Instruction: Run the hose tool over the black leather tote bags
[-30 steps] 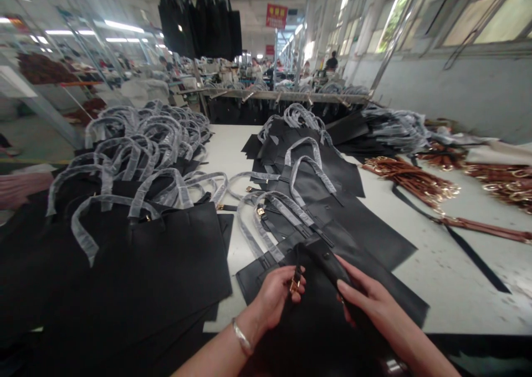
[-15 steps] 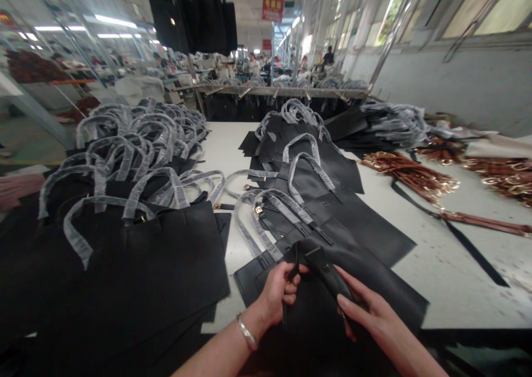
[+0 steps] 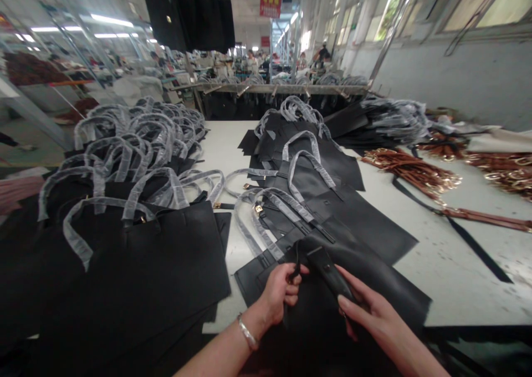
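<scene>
The smooth black flap (image 3: 327, 270), dark-studded near its tip, is at the pale bench's (image 3: 226, 144) near side. Left of the flap spread black bags (image 3: 178, 255) with plastic-wrapped handles; right of it, farther off, lie brown straps (image 3: 405, 169); beyond it stretches a workshop. The left hand (image 3: 279, 293) curls round a narrow black strap (image 3: 297, 255); the right hand (image 3: 366, 304) pinches the flap, thumb on top.

2 bare forearms (image 3: 220, 341) angle in toward each other, left hand (image 3: 279, 294) pretty much balled up with most fingers (image 3: 291, 289) curled in, right hand (image 3: 368, 305) in a wider grip, thumb (image 3: 349, 307) laid along the near side, and the 2 hands are really close but not touching.
</scene>
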